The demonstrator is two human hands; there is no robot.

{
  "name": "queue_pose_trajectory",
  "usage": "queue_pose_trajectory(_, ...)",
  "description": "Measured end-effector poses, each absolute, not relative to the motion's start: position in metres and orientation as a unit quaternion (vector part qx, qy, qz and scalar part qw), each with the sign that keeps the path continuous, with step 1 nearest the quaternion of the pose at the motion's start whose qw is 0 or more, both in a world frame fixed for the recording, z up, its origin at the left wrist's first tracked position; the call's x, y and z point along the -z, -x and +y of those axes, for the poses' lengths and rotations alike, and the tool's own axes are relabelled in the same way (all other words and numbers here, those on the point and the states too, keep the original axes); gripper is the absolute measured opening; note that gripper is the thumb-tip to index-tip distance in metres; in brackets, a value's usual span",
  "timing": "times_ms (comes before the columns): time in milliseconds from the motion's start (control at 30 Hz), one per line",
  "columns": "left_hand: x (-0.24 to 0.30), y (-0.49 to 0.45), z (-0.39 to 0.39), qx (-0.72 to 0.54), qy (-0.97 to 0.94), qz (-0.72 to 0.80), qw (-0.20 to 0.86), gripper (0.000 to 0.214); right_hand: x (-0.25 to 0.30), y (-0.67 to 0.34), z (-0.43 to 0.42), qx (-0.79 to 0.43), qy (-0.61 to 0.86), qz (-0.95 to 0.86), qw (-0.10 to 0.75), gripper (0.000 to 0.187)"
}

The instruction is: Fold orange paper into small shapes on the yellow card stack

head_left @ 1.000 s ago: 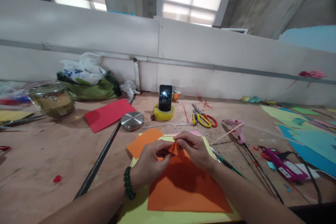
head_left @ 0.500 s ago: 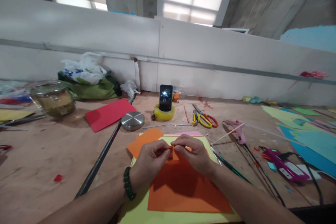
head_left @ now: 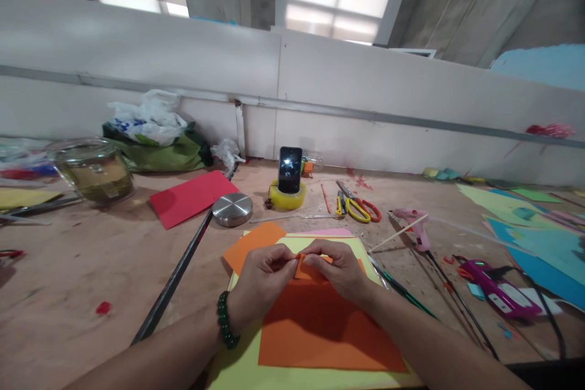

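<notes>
Fingers [head_left: 280, 258] of both hands are pinching the orange sheet's [head_left: 329, 329] far edge.
Left hand [head_left: 260, 280] and right hand [head_left: 340, 268] are meeting there, squeezing a small raised fold [head_left: 307, 267] between them; the orange sheet is lying on a yellow sheet [head_left: 242, 368] on the tabletop [head_left: 114, 268], with scissors [head_left: 354, 207] resting beyond its far right corner.

Left hand [head_left: 261, 277] and right hand [head_left: 336, 268] meet fingertip to fingertip, pinched, forearms converging from below.

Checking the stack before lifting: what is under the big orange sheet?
A yellow sheet lies under the orange sheet, showing at its left and far edges. A pink edge peeks out behind. Anything else beneath is covered.
</notes>
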State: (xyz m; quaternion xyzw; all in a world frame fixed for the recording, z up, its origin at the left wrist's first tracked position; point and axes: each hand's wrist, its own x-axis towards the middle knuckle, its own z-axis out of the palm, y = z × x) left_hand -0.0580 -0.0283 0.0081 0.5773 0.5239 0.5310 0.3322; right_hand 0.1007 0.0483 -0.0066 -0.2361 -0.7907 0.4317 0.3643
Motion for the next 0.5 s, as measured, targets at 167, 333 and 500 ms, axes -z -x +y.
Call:
queue_pose_trajectory(167, -0.0042, 0.0578, -0.0267, -0.536, -0.568, 0.526, 0.336, 0.022, 0.0064, -0.101, 0.0492, -0.416, 0.234, -0.802, 0.359, 0.026)
queue_pose_trajectory(333, -0.0043, 0.0571, -0.0245, -0.533, -0.555, 0.523, 0.366, 0.019, 0.0077, -0.0999, 0.0484, -0.413, 0.241, -0.8, 0.362, 0.024)
queue_pose_trajectory(500, -0.0079, 0.0599, -0.0228, -0.507, -0.538, 0.516, 0.432, 0.019, 0.0073, -0.0995, 0.0487, -0.378, 0.253, -0.819, 0.349, 0.029)
